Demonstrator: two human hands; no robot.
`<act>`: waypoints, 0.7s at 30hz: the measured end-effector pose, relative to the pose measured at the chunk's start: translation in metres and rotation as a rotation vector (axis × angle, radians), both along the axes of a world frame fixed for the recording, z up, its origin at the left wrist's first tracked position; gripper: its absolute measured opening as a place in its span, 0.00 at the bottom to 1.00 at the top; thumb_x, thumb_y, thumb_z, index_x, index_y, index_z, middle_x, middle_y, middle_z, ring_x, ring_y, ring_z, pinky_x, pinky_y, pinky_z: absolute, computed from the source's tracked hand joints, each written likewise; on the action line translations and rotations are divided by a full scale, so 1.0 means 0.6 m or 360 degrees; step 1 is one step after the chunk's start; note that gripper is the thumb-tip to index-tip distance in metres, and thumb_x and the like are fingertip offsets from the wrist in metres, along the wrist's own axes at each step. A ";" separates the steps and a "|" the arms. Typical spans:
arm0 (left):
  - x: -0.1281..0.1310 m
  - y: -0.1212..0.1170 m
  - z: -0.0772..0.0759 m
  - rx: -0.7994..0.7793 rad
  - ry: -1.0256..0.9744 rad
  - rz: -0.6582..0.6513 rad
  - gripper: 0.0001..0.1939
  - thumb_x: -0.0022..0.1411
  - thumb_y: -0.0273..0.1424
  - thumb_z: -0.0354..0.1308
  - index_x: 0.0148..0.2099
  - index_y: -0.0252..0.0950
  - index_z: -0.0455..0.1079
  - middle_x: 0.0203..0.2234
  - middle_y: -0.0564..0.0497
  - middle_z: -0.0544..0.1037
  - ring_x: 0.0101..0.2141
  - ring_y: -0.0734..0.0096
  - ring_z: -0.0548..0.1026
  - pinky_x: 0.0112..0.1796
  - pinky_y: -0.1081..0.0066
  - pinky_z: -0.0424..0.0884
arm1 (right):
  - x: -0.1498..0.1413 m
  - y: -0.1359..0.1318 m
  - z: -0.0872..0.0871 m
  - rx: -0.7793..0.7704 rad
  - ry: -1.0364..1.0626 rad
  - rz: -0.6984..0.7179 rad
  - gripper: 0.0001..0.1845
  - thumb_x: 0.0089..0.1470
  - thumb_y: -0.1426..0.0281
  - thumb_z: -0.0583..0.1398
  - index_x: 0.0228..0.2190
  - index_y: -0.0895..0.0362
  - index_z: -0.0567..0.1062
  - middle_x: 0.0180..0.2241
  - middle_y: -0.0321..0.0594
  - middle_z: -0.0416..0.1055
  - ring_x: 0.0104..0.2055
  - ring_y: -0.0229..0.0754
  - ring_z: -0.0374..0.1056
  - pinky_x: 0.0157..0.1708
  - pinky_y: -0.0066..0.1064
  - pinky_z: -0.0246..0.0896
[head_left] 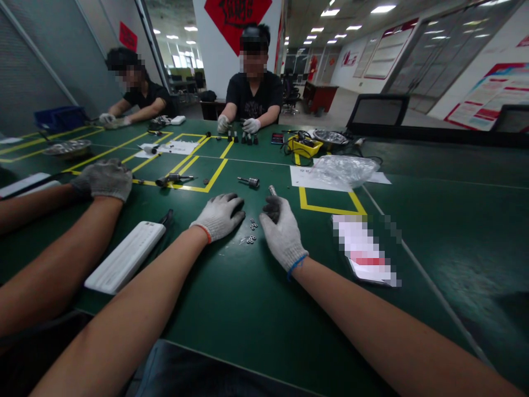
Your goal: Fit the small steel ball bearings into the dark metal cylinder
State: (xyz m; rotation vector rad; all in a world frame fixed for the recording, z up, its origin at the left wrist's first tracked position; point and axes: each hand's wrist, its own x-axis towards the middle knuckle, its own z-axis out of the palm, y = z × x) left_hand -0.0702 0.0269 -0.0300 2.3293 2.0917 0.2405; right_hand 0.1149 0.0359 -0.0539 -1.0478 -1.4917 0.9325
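My left hand (221, 216), in a white knitted glove with dark fingertips, rests palm down on the green table, fingers stretched out and nothing visible in them. My right hand (283, 231), gloved the same way, is closed around a small silvery metal cylinder (271, 190) whose end sticks out above the fingers. Between both hands lie several small metal rings or nuts (251, 239), some in a cluster nearer me. Just beyond the hands a metal shaft with a thicker cylindrical end (249, 182) lies on its side.
A white power bank-like block (126, 257) is left of my forearm, a phone (366, 251) at right. Plastic wrap (345, 171) and a yellow bin (305, 147) stand beyond. A co-worker's gloved hand (109, 181) is close on the left; two people work across the table (256, 342).
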 end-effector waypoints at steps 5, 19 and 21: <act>-0.001 0.005 -0.001 -0.0008 -0.0045 -0.0014 0.27 0.72 0.43 0.49 0.66 0.35 0.68 0.66 0.37 0.68 0.64 0.47 0.68 0.63 0.50 0.63 | 0.001 0.001 -0.001 0.0020 -0.0030 0.0022 0.20 0.51 0.66 0.61 0.46 0.55 0.73 0.41 0.46 0.78 0.41 0.48 0.74 0.47 0.47 0.72; -0.006 0.007 -0.004 0.0027 -0.0085 -0.0036 0.26 0.72 0.43 0.50 0.65 0.36 0.69 0.65 0.38 0.70 0.63 0.48 0.69 0.63 0.51 0.63 | 0.001 0.002 -0.007 0.0077 -0.0063 0.0054 0.17 0.52 0.66 0.61 0.44 0.55 0.75 0.41 0.46 0.78 0.40 0.48 0.75 0.45 0.46 0.73; -0.006 0.007 -0.005 0.0025 -0.0084 -0.0038 0.27 0.72 0.43 0.50 0.65 0.36 0.69 0.65 0.38 0.70 0.63 0.48 0.69 0.63 0.51 0.64 | 0.002 0.002 -0.007 0.0078 -0.0074 0.0066 0.16 0.52 0.66 0.61 0.44 0.55 0.75 0.40 0.45 0.78 0.40 0.48 0.75 0.45 0.46 0.73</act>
